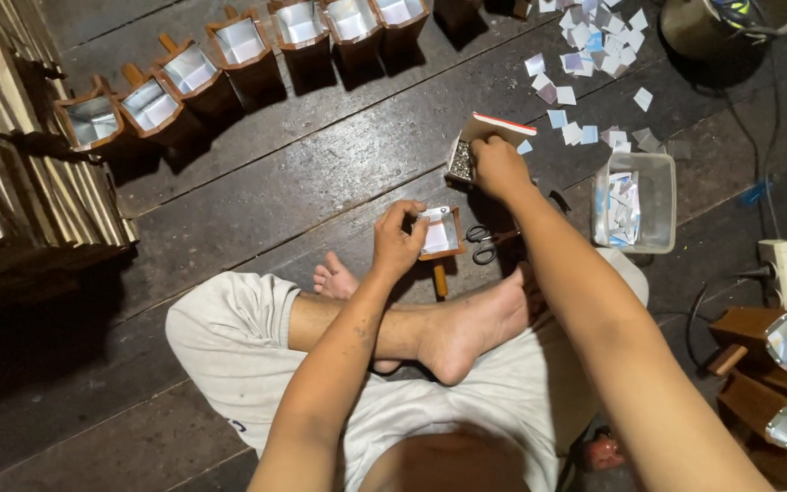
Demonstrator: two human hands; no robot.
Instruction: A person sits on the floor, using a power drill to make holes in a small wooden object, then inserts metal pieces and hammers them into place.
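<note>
- Left hand [400, 239] grips small paper-lined wooden box [440, 233], frame centre.
- Right hand [497, 164] pinches inside open cardboard box of small metal bits [466, 155]; contents could spill if tipped.

Left hand [398, 239] grips a wooden box [440, 233]; right hand [499, 166] reaches into a carton [466, 153].
</note>
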